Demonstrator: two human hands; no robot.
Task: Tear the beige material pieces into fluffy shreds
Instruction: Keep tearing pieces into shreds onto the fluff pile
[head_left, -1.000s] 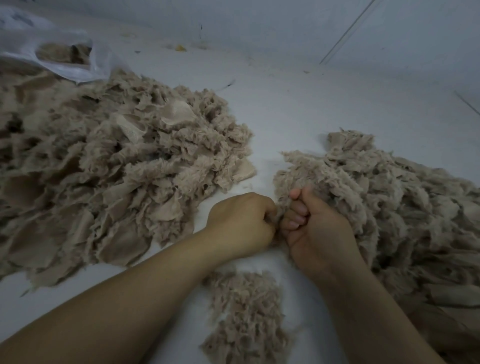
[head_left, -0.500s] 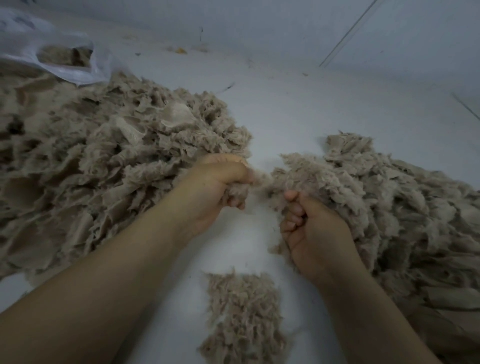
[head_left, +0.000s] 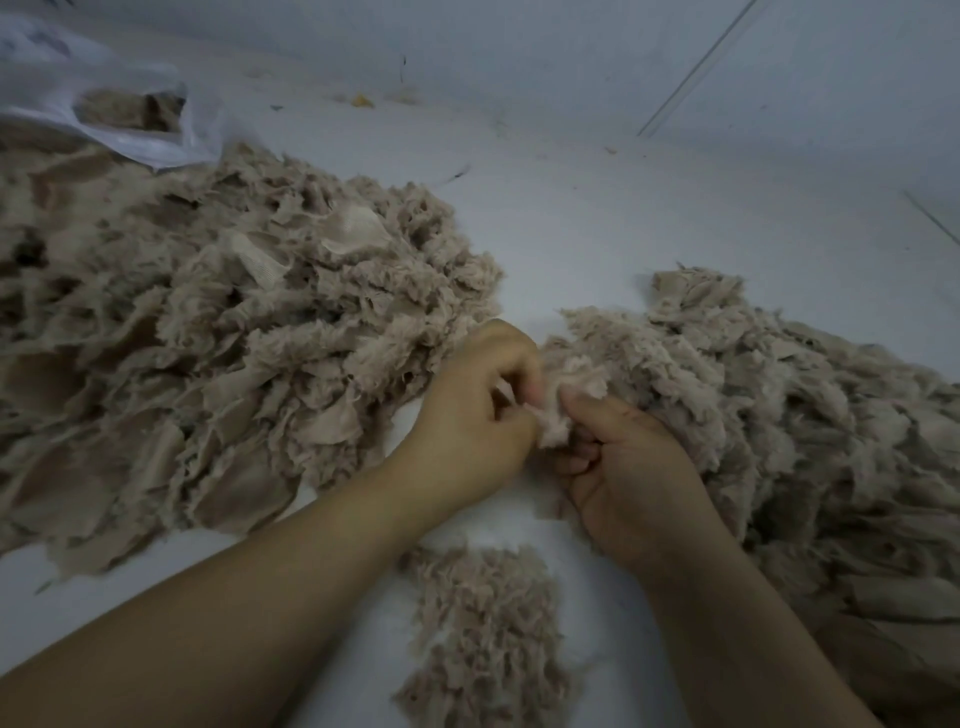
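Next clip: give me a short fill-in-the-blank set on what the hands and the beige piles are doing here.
1. The left hand and right hand together pinch one beige ___.
2. The smallest pile lies ___ the two forearms.
3. The white bag sits at the ___ edge of the left pile.

Missing: piece; between; far

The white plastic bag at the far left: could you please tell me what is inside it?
Through the opening of the white plastic bag, some beige material shows. How much more it holds is hidden by the plastic.
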